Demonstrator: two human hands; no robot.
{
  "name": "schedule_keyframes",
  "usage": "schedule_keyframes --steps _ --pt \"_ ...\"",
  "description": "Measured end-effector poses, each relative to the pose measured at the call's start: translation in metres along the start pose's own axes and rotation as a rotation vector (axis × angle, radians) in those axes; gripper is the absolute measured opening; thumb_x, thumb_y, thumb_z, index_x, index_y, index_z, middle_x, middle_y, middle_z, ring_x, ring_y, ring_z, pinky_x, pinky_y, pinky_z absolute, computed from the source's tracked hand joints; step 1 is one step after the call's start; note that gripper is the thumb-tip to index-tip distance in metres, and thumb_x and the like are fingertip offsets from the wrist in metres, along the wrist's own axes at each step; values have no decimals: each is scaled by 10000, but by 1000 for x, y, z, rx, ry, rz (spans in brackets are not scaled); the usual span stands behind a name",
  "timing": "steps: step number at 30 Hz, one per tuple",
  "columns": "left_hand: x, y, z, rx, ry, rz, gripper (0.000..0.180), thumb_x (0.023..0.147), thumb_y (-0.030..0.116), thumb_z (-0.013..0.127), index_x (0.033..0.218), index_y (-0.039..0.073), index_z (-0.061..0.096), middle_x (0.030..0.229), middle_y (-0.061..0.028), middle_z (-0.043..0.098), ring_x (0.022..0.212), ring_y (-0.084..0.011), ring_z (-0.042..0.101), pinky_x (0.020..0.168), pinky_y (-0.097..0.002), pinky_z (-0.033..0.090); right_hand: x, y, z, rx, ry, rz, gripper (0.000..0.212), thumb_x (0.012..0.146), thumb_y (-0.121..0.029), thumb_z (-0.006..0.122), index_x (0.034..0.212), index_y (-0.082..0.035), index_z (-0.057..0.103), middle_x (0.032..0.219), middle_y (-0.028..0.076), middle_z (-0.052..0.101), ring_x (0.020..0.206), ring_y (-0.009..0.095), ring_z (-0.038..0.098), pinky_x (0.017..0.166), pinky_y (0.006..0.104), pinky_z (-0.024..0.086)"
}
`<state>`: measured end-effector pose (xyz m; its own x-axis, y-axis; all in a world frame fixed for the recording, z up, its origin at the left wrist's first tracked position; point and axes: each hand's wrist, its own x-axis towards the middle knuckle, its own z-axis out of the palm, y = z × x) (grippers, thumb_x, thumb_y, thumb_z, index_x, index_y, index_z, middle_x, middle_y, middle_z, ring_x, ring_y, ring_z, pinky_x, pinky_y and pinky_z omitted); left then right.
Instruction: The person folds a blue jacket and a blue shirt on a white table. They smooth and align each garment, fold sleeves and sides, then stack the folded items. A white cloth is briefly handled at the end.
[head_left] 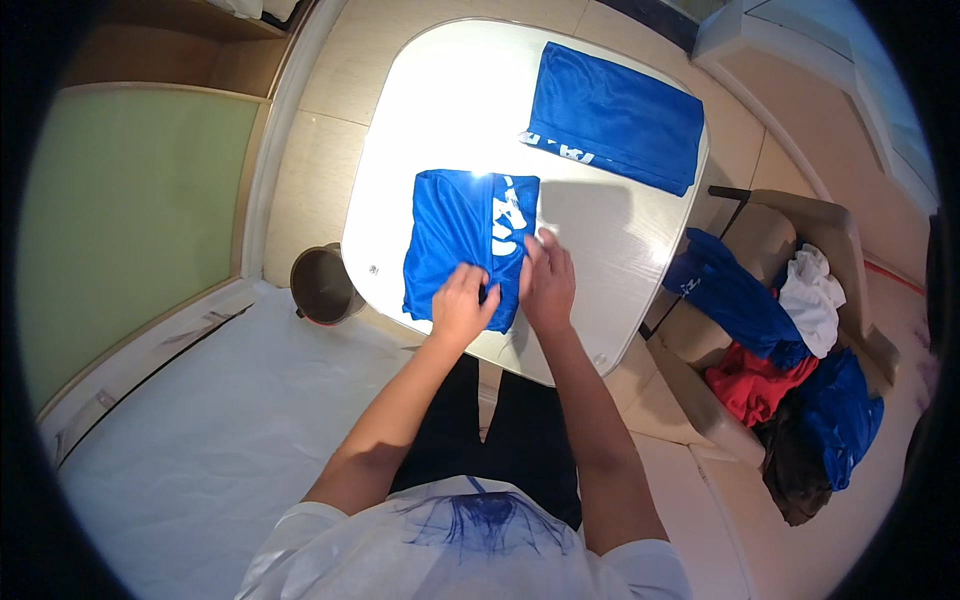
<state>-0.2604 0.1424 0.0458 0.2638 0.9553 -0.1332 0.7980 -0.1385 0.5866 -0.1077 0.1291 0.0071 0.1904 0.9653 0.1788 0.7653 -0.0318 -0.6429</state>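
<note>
A blue garment (pixel 440 225) with a white print along its right part lies folded into a rough rectangle on the near half of the white table (pixel 400 110). My left hand (pixel 463 303) is on its lower middle, fingers curled and thumb close, with blue cloth bunched between them. Along the garment's right edge rests my right hand (pixel 547 285), its fingers stretched out and slightly apart. The cloth directly under both hands is hidden. Farther back on the right, a second blue garment (pixel 615 115) lies folded flat, white print showing at its lower left edge.
Right of the table stands a beige chair (pixel 690 335) piled with loose clothes: blue cloth (pixel 745 300), white cloth (pixel 811 298), red cloth (pixel 750 385) and dark cloth (pixel 795 460). A brown bin (pixel 325 285) sits by the table's left edge, near a pale covered surface (pixel 230 420).
</note>
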Motion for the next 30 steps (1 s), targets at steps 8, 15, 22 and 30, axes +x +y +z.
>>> schedule_keyframes --steps 8,15,22,30 --pt "90 -12 18 159 252 8 434 793 210 702 1145 2 556 1038 -170 562 956 -339 596 780 -409 517 87 3 19 -186 -107 -58 445 774 -130 728 1207 -117 628 1244 95 566 1138 297 538 940 411 439" --pt "120 -13 23 220 216 -65 192 811 158 646 959 37 641 957 -119 601 857 -315 625 700 -423 531 88 17 28 14 -99 23 293 734 -116 755 1014 -127 670 1151 97 572 1049 292 559 866 395 468" --pt "129 11 26 -274 280 -97 143 889 128 590 903 -4 643 923 -179 605 850 -375 604 725 -428 489 88 13 29 210 -11 22 199 698 14 681 890 -35 667 1096 148 601 1006 355 558 884 430 452" --pt "110 8 27 -225 127 136 182 891 86 612 1048 -5 628 1053 -192 621 979 -360 602 856 -405 486 90 17 25 239 34 149 409 690 17 677 1095 -13 633 1028 131 641 919 349 604 841 418 494"
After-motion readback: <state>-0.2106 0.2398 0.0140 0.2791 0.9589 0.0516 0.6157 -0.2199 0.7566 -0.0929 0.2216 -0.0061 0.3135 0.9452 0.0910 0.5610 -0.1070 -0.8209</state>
